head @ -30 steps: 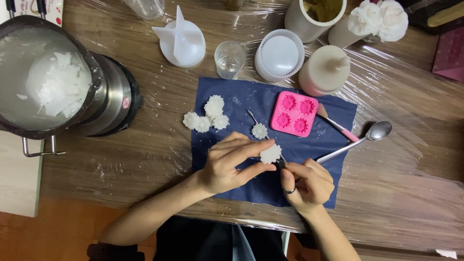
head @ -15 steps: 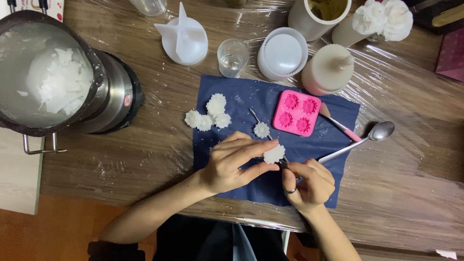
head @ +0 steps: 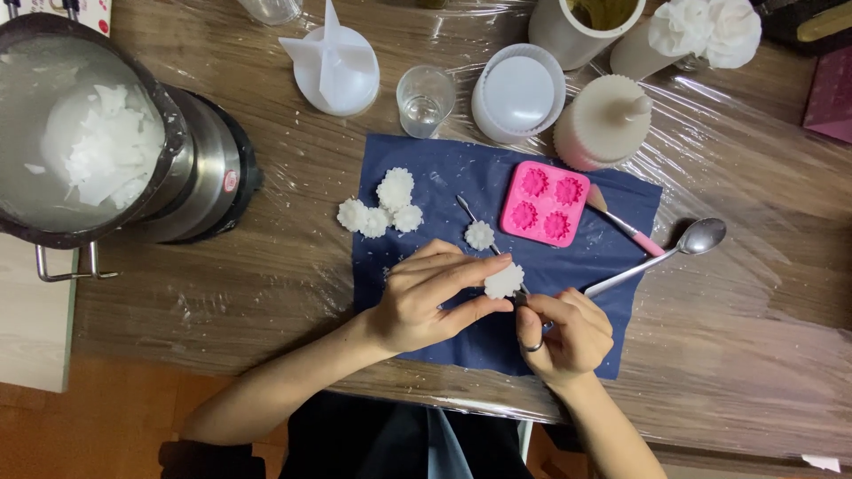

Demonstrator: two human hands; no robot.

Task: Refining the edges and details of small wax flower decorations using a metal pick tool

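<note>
Little has shifted: left hand point(head: 426, 297) still pinches the white wax flower point(head: 503, 280); right hand point(head: 568, 335) grips a thin tool (mostly hidden) over the blue cloth point(head: 444, 173).

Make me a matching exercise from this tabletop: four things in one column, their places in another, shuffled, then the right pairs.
Things:
1. pink mould
2. metal spoon
3. white flower piece
4. small glass

Places:
A. pinched in the left hand, close to the right hand
B. on the film-covered table, above the blue cloth
C. on the blue cloth, upper right part
D. bowl on the table right of the cloth, handle running down-left onto it

Pairs: 1-C, 2-D, 3-A, 4-B
</note>
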